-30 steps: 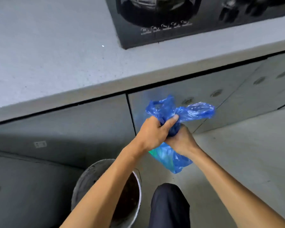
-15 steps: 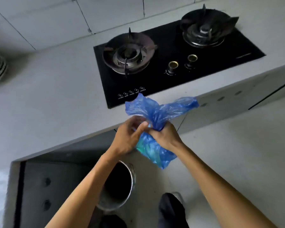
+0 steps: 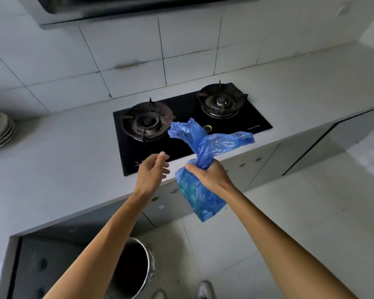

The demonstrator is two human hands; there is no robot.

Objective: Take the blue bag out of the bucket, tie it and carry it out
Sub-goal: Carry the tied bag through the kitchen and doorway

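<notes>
Blue thin plastic bag is already out of the round metal bucket, so the first step of the task looks done. It hangs in the air in front of the front edge of the grey stone countertop, well above the pale tiled floor and up and to the right of the bucket, which stands on the floor below the counter with a dark inside and no blue in it.

The right hand is closed in a fist around the gathered neck of the bag, and the filled lower part sags below the fist. Above the fist two loose ears of plastic stick up and spread apart, one toward the black glass two-burner gas hob set in the countertop, the other out to the right. They seem to cross or twist just above the fingers, but whether a finished knot sits there I cannot tell; the fist hides that spot.

The left hand is empty, fingers loosely spread and slightly curled, just beside the bag on its left and not touching it.

My judgement: tying is the step in hand and is either partly done or only just finished. If the ears are merely twisted, they need crossing and pulling tight. After that the whole carrying-out remains, since the person stands at the counter with white shoes beside the bucket. A stack of white plates sits at the counter's left edge, well away from all this.
</notes>
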